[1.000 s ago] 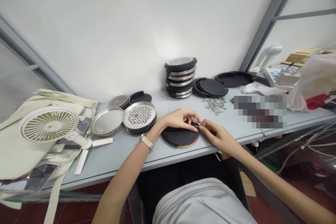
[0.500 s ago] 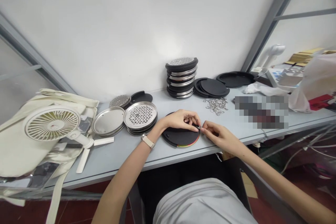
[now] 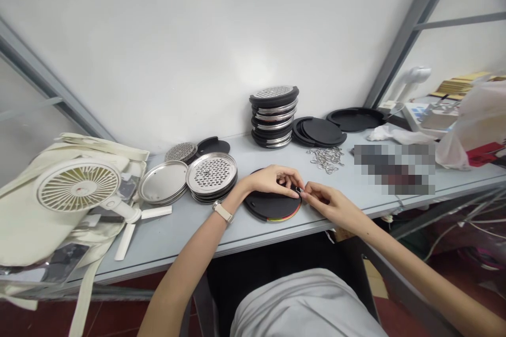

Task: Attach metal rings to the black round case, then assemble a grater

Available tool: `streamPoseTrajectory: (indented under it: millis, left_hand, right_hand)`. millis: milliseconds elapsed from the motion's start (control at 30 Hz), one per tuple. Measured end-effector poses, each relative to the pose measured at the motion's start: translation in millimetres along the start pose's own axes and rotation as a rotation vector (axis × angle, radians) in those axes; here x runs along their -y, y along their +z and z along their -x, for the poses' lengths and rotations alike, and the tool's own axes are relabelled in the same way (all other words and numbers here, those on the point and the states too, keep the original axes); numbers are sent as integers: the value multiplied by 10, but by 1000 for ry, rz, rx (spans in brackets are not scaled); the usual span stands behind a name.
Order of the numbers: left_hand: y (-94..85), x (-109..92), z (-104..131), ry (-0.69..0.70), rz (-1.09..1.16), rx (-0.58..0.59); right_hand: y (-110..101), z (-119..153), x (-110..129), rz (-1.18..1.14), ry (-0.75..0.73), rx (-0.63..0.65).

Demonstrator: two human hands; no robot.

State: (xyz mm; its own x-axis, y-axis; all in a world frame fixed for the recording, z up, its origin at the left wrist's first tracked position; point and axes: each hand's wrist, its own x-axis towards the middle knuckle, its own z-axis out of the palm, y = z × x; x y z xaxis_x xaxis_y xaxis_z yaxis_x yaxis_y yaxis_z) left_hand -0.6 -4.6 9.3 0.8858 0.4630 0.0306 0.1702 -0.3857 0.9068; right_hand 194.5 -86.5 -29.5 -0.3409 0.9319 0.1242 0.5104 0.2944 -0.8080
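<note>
Head view: left hand [image 3: 272, 179] presses on the black disc [image 3: 272, 205] at the table [image 3: 190, 226] edge; right hand [image 3: 326, 201] pinches a small ring [image 3: 299, 189] at its rim. Risk, as judged: the ring may slip from the fingertips and drop off the edge. Perforated tray [image 3: 211, 171] holds nothing visible; bag [image 3: 23, 231] contents hidden.

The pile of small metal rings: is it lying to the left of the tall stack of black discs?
No, the pile of small metal rings lies on the table, right of and nearer than the tall stack.
</note>
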Motion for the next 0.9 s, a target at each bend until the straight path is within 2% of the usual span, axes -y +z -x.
streamPoseTrajectory:
  millis: [367,500,667,900]
  left_hand:
    - [-11,22,3,57,-8,18]
    - [-9,13,1,16,10,12]
    - [-1,14,0,35,46,18]
    - [10,3,4,11,56,-3]
  right_hand:
    - [15,43,15,16,21,16]
    - [18,55,17,40,12,14]
    - [17,60,8,51,13,14]
    - [-14,43,18,-36,42,60]
